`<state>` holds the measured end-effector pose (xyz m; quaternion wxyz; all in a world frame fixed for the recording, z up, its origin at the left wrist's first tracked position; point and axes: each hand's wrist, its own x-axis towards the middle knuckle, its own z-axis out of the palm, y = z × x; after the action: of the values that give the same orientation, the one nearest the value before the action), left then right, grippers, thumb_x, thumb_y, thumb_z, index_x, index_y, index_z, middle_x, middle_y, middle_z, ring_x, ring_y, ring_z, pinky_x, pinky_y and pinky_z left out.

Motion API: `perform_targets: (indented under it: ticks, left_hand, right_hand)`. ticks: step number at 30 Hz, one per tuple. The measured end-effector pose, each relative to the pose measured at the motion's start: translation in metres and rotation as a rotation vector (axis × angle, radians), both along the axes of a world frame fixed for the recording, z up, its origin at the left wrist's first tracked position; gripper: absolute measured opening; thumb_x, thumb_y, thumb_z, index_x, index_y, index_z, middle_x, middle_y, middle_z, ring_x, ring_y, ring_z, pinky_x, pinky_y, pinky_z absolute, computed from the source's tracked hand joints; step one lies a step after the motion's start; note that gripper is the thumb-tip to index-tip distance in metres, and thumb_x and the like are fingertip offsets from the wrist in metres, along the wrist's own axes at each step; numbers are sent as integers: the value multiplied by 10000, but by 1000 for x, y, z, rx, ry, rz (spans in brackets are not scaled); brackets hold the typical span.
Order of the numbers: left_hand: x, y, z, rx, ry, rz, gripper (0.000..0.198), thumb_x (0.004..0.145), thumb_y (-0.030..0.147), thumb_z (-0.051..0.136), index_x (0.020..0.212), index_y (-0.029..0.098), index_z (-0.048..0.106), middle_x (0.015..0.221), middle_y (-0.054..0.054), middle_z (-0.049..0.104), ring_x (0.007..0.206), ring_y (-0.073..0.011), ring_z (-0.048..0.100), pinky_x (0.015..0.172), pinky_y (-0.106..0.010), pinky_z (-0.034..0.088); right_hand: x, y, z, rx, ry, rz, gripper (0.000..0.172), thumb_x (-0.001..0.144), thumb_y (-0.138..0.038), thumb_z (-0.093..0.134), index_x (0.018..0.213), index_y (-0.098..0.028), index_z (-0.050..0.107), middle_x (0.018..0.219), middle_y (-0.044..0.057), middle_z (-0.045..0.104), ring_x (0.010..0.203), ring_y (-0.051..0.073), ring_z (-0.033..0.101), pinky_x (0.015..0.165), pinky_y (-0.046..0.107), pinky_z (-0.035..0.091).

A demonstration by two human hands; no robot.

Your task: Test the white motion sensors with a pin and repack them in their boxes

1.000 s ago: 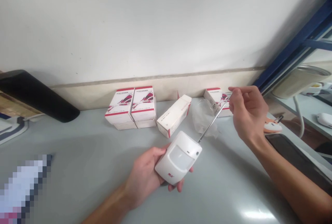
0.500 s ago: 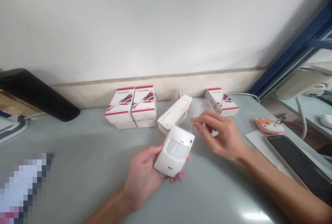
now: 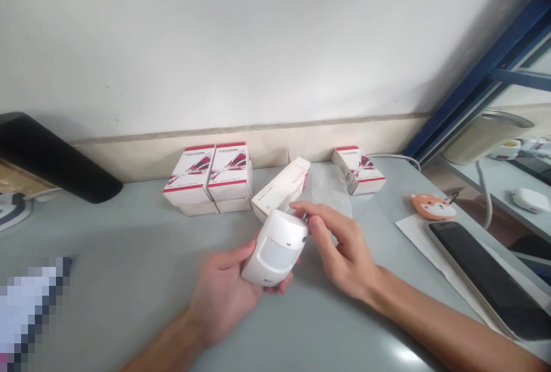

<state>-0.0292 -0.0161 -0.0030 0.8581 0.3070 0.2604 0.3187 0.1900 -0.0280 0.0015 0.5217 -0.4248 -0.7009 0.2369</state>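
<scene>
Both hands on a white sensor above the grey table

Nearest us, we cradle the white sensor (image 3: 275,245) in our left hand (image 3: 224,291), fingers curled under its back, holding it above the grey table (image 3: 129,280). Our right hand (image 3: 340,248) closes thumb and forefinger at the sensor's top right corner; what they pinch there is too small to tell. To the right lie a dark phone (image 3: 486,280) on white paper and an orange animal-shaped charm (image 3: 433,205). Just behind the sensor lies an open white box (image 3: 279,188), beside it a clear plastic bag (image 3: 329,188). Against the wall stand two red-and-white boxes (image 3: 209,177), a third (image 3: 357,170) further right.
</scene>
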Motion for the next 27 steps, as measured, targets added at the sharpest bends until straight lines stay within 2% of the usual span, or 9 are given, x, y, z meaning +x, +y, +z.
perform_targets:
  ticks: [4, 7, 10, 14, 19, 27]
  left_hand:
    - [-2, 2, -3, 5, -36, 4, 468, 1058, 408, 430, 1239, 92, 725, 1012, -150, 704, 814, -246, 607, 801, -395, 392]
    - [-2, 2, -5, 21, -48, 3, 507, 1053, 452, 436, 1290, 96, 708, 1065, -162, 695, 804, -237, 586, 811, -408, 386]
    - [-2, 1, -7, 35, -33, 24, 501, 1044, 480, 465, 1259, 110, 726, 1054, -147, 678, 826, -231, 568, 816, -399, 374]
    - [-1, 1, -2, 127, -30, 26, 419, 1015, 401, 499, 1104, 101, 777, 961, -118, 657, 866, -231, 544, 820, -380, 358]
    - [-2, 1, 2, 161, -16, 9, 447, 1021, 386, 448, 1173, 111, 766, 1067, -146, 675, 863, -228, 534, 813, -389, 353]
    - [-1, 2, 4, 185, -42, 39, 421, 1039, 360, 419, 1173, 144, 754, 1074, -131, 637, 935, -235, 512, 772, -370, 388]
  right_hand:
    - [-3, -1, 0, -60, 44, 79, 388, 1113, -254, 443, 1468, -278, 599, 1054, 17, 764, 963, 158, 677, 900, 338, 519]
    - [-2, -1, -1, -128, 69, 127, 425, 1124, -283, 426, 1533, -295, 543, 1057, 19, 770, 970, 167, 696, 938, 363, 533]
    - [0, 0, -2, -171, 78, 70, 413, 1122, -328, 437, 1506, -289, 584, 1120, 31, 769, 1017, 181, 708, 950, 366, 548]
    - [3, 2, -3, -214, 40, 24, 424, 1118, -381, 440, 1486, -264, 616, 1129, 44, 773, 1080, 205, 710, 977, 378, 551]
    - [3, 1, -5, -253, 36, -10, 436, 1117, -412, 433, 1474, -259, 629, 1028, 46, 776, 1006, 207, 714, 965, 395, 567]
    - [-1, -4, -5, -178, 11, 2, 421, 1113, -348, 454, 1508, -287, 587, 976, 18, 765, 891, 166, 708, 888, 330, 596]
